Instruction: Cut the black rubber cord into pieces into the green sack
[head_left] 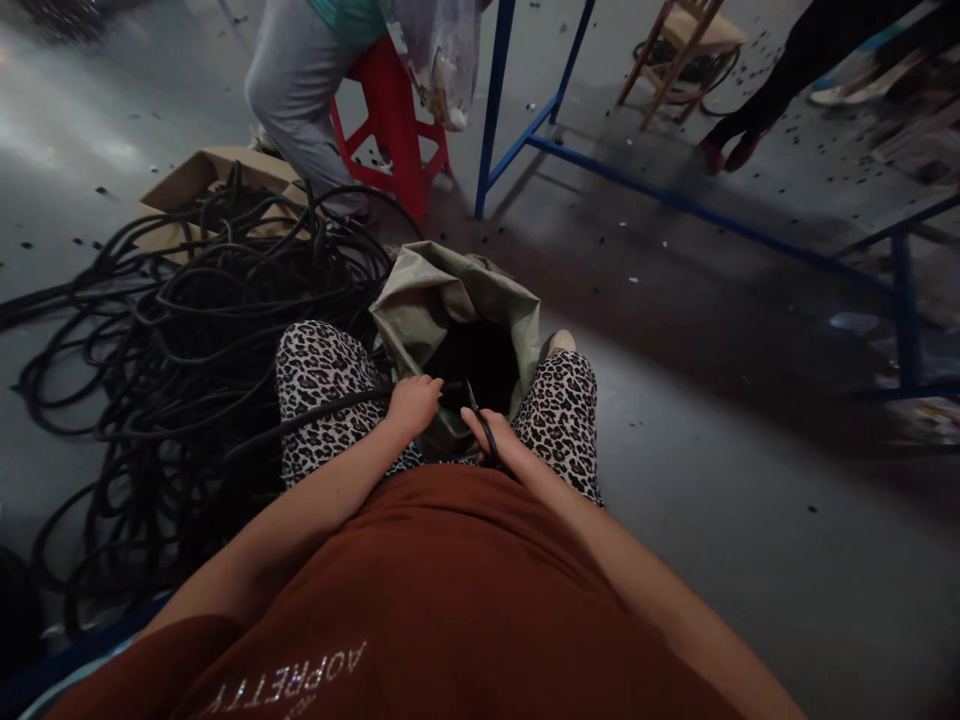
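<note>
Black cord — left hand; scissors — right hand.

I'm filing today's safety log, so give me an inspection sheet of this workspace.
Surface: smooth grey floor, partly shadowed.
Job's things: long black rubbery cord; black-handled scissors; open olive-green sack between the knees, dark inside.
Clutter: small dark scraps scattered about; open brown cardboard box behind the cord loops.
Grips: left grip closed on the cord; right grip closed around the scissors.
Cables: tangled black heap at left; connected power leads, nothing seen.
Surroundings: person in grey trousers by a red plastic stool; blue metal frame; brown wooden chair.
</note>
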